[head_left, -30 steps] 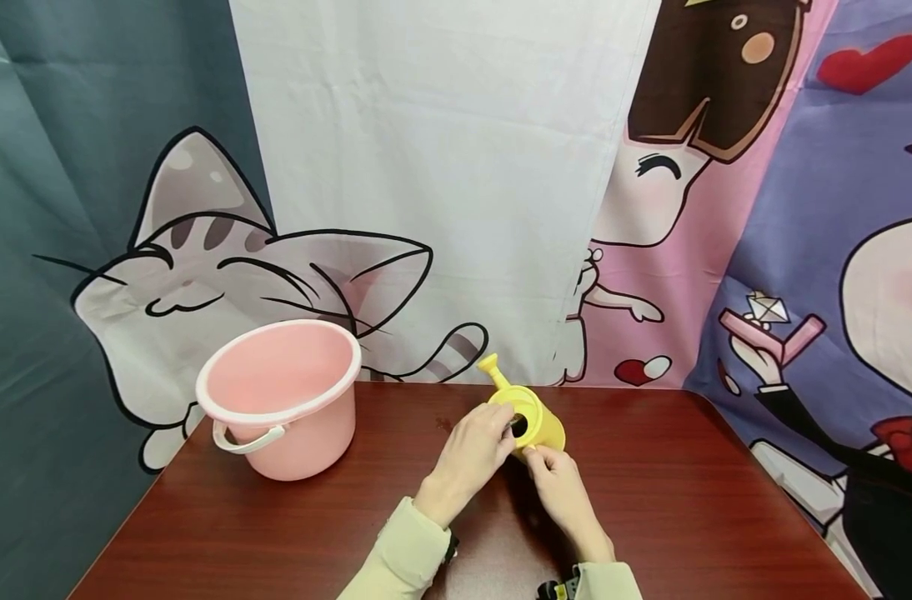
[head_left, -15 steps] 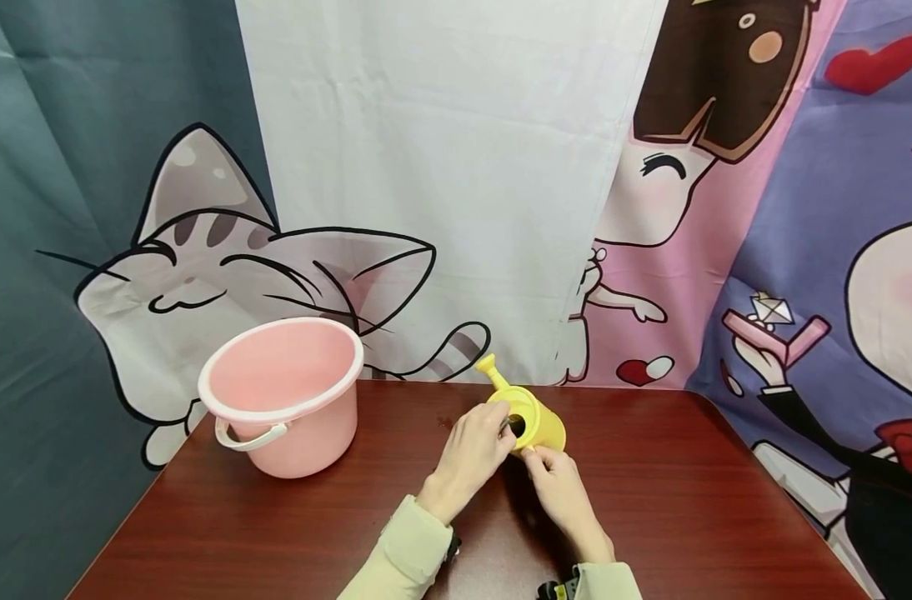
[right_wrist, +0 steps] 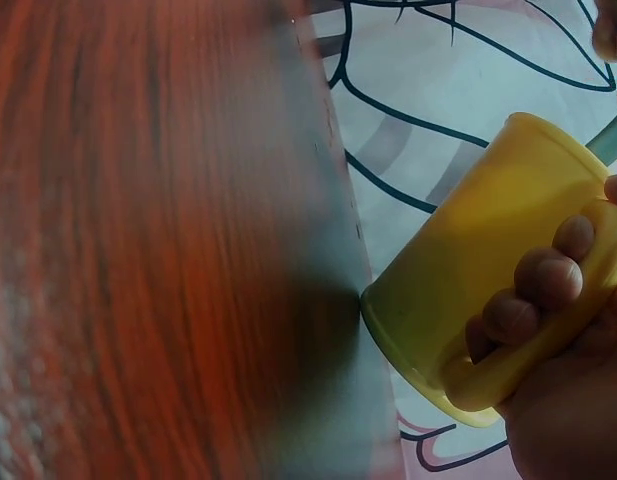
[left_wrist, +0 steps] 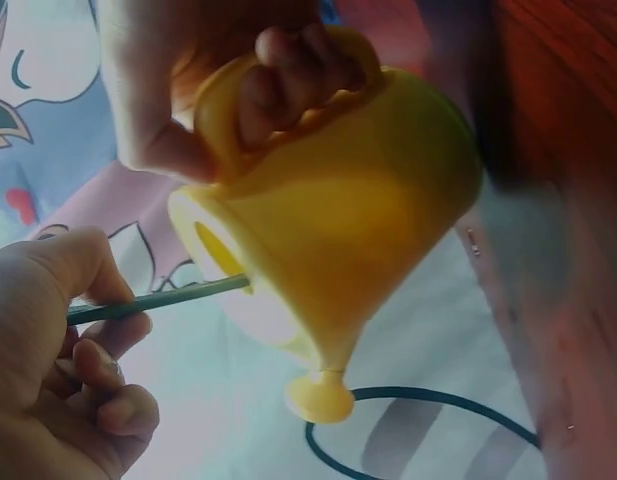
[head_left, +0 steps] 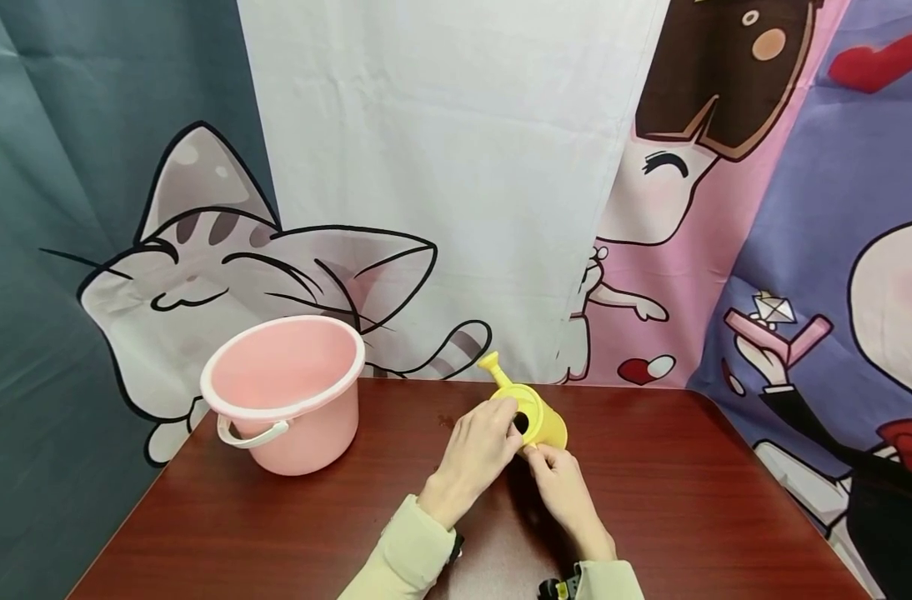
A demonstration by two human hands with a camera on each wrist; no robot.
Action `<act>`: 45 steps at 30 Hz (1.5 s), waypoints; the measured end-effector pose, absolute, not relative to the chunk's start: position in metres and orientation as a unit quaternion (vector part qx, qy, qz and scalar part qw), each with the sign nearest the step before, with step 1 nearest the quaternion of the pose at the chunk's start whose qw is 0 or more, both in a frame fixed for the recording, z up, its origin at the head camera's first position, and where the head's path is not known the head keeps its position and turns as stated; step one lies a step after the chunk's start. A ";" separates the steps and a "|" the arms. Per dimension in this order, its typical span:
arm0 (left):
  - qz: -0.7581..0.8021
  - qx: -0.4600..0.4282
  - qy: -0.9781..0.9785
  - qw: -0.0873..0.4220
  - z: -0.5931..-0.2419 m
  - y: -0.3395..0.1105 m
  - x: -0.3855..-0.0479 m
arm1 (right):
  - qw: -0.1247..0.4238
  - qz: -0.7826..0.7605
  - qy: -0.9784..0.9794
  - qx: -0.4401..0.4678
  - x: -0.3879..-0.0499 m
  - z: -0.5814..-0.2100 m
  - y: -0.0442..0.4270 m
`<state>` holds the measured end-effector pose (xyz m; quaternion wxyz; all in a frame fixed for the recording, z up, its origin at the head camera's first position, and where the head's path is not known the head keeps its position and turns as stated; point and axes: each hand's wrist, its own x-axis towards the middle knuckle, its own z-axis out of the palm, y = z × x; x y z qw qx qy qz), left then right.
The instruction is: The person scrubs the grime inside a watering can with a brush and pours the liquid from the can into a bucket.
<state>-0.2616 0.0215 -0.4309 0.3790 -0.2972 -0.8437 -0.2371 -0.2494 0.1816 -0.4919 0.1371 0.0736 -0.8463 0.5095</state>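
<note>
A yellow watering can [head_left: 550,427] is tilted near the table's back edge, its mouth turned toward my left hand [head_left: 473,458]. My right hand [head_left: 564,492] grips its handle, fingers curled through the loop, as the right wrist view shows. In the left wrist view, my left hand pinches a thin dark green rod [left_wrist: 178,297] between thumb and fingers. The rod's far end goes into the mouth of the can and is hidden there, so I cannot tell what kind of tool it is. The can's spout [head_left: 495,369] points toward the back curtain.
A pink bucket [head_left: 306,442] with a white handle [head_left: 255,439] stands on the left of the brown wooden table [head_left: 673,500]. A printed curtain [head_left: 441,183] with cartoon figures hangs right behind the table's back edge.
My left hand has shifted slightly right, closer to the can's mouth, and the rod's end near the fingers is now hidden in the head view. The right hand keeps its hold.
</note>
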 end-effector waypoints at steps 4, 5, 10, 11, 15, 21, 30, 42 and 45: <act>-0.235 -0.304 -0.838 0.388 -0.426 0.023 -0.258 | 0.138 0.505 -0.850 0.064 -0.250 -0.491 0.181; -0.235 -0.306 -0.837 0.388 -0.425 0.023 -0.257 | 0.139 0.504 -0.850 0.063 -0.250 -0.491 0.181; -0.233 -0.311 -0.837 0.384 -0.425 0.023 -0.257 | 0.141 0.504 -0.850 0.064 -0.251 -0.492 0.182; -0.235 -0.310 -0.838 0.382 -0.425 0.022 -0.257 | 0.142 0.503 -0.850 0.066 -0.251 -0.493 0.182; -0.252 -0.301 -0.844 0.365 -0.429 0.020 -0.262 | 0.149 0.501 -0.849 0.077 -0.251 -0.494 0.182; -0.279 -0.292 -0.853 0.331 -0.440 0.018 -0.269 | 0.146 0.496 -0.853 0.073 -0.250 -0.493 0.180; -0.302 -0.285 -0.853 0.316 -0.449 0.019 -0.275 | 0.141 0.502 -0.850 0.072 -0.249 -0.491 0.178; -0.282 -0.290 -0.853 0.329 -0.438 0.017 -0.271 | 0.158 0.495 -0.850 0.081 -0.250 -0.494 0.180; -0.278 -0.293 -0.852 0.333 -0.434 0.016 -0.268 | 0.161 0.495 -0.850 0.081 -0.251 -0.495 0.180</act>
